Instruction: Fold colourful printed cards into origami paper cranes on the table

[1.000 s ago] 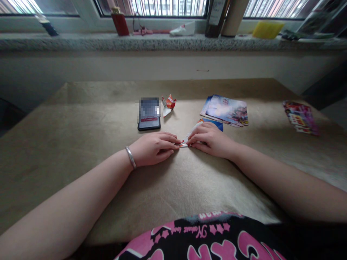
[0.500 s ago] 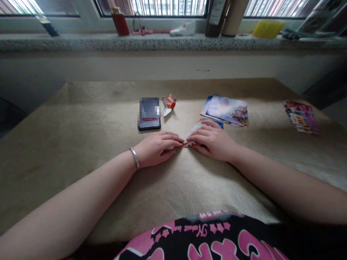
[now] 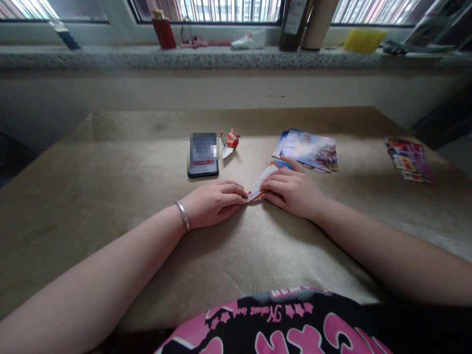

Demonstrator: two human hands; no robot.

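Observation:
A folded piece of printed paper [image 3: 258,186] lies on the beige table [image 3: 110,187] between my two hands. My left hand [image 3: 214,201], with a silver bangle on the wrist, has its fingers curled and pinches the paper's near corner. My right hand [image 3: 291,189] lies on top of the paper with its fingers pressed down along the fold, hiding most of it.
A dark phone [image 3: 202,155] lies just beyond my left hand, with a small folded paper figure [image 3: 229,141] beside it. A stack of colourful printed sheets [image 3: 308,150] sits behind my right hand, and more sheets [image 3: 408,158] at the far right. The windowsill [image 3: 221,56] carries several items.
My right hand has slid a little back and to the right along the paper, uncovering more of its near tip. My left hand has stayed almost still.

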